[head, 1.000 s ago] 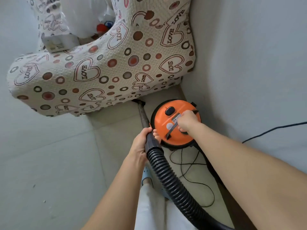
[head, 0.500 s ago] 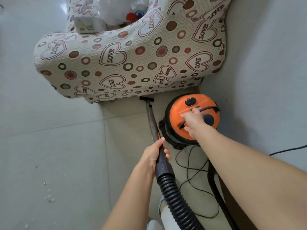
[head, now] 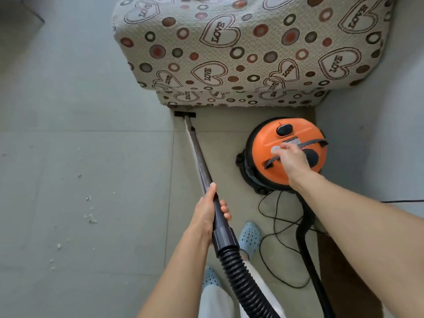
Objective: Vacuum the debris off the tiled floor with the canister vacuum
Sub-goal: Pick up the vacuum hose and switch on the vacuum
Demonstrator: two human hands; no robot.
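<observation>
Debris [head: 90,216] lies scattered on the tiled floor [head: 68,157], well left of the nozzle [head: 185,114]. Left hand [head: 210,211] grips the wand [head: 199,161]; right hand [head: 292,158] curls around the canister vacuum [head: 285,150] handle [head: 314,143]. Best to settle the canister, then sweep the nozzle leftward, low and slow.

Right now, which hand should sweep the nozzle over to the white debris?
Left. The left hand already grips the wand, debris lies on its side. The right hand holds the canister handle.
</observation>
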